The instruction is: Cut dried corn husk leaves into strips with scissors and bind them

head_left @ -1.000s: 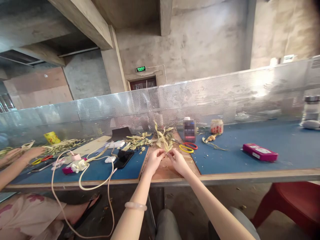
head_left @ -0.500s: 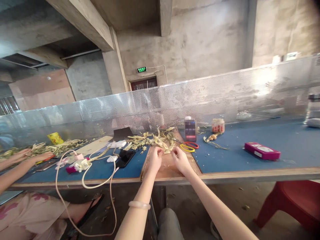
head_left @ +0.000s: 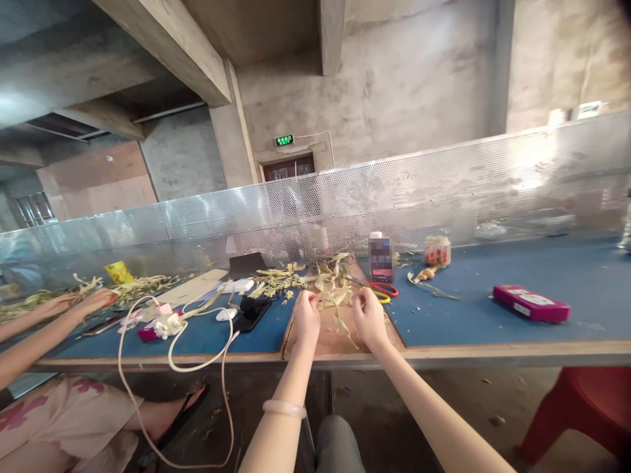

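Over the brown board (head_left: 325, 338), my left hand (head_left: 306, 315) is closed in a pinch at the left of a pale dried plant piece (head_left: 340, 297). On its right side my right hand (head_left: 369, 318) is also pinched, with the fingertips close to the leaves. The plant piece spreads between both hands, one leafy strand hanging toward the board's front. What the fingertips hold is too small to make out. Behind them lies a heap of dried stalks (head_left: 332, 266). Scissors with red and yellow handles (head_left: 384, 290) rest beyond my right hand.
A propped phone (head_left: 381, 259), a jar (head_left: 438, 251) and a magenta box (head_left: 530, 303) stand to the right. Leftward are a black phone (head_left: 252, 314), white cables (head_left: 185, 368) and more stalks (head_left: 279, 281). A co-worker's hands (head_left: 93, 302) are at far left; a red stool (head_left: 582, 407) is below.
My hands have moved farther apart, and the leafy piece now shows spread out between them. The view has shifted slightly. At far left, the co-worker's hand has lifted the red-handled tool.
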Demonstrator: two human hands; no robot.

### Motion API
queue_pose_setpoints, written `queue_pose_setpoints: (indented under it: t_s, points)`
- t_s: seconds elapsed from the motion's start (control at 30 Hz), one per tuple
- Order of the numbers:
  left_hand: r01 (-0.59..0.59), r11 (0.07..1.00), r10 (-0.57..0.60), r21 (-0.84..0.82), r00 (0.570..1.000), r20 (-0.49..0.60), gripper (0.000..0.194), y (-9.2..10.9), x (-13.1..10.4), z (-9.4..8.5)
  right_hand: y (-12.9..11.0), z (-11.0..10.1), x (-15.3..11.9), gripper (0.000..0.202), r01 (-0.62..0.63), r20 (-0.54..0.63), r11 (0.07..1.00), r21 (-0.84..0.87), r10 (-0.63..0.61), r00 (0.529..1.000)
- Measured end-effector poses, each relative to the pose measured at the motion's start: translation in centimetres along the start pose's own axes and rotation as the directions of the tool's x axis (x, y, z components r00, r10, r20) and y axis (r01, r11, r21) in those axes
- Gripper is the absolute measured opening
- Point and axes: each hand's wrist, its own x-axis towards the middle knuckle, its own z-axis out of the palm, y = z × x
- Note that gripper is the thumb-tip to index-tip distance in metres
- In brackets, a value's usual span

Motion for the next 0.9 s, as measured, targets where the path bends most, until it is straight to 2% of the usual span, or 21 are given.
queue_pose_setpoints:
  t_s: [0.17,0.3,0.43,0.53,0.67,0.9]
  points:
    - [-0.016,0.986,0.03,0.167,0.996,-0.083,0.01,0.2,0.0,-0.1,0.3,-1.7,0.7,0.013,0.159,0.015,0.982,-0.103,-0.159,0.987]
    - [-0.017,0.967,0.052,0.255,0.99,-0.129,0.008,0.8,-0.2,-0.4,0.4,-5.0,2.2,0.011,0.342,0.106,0.918,-0.202,-0.327,0.939]
    - [-0.023,0.955,0.069,0.296,0.986,-0.149,0.008,1.2,-0.3,-0.6,1.6,-8.4,3.5,0.013,0.424,0.129,0.85,-0.312,-0.404,0.906]
    - [-0.024,0.95,0.077,0.312,0.985,-0.156,0.008,1.3,-0.3,-0.6,3.2,-10.2,4.1,0.012,0.457,0.14,0.808,-0.373,-0.438,0.888]
    - [0.017,0.944,0.049,0.331,0.98,-0.191,0.009,1.3,-0.2,-0.6,5.0,-12.0,4.5,0.012,0.447,0.096,0.783,-0.433,-0.453,0.887]
    - [0.103,0.935,-0.021,0.341,0.972,-0.235,0.008,1.7,-0.2,-1.0,6.3,-14.0,5.0,0.008,0.397,0.022,0.789,-0.47,-0.439,0.898]
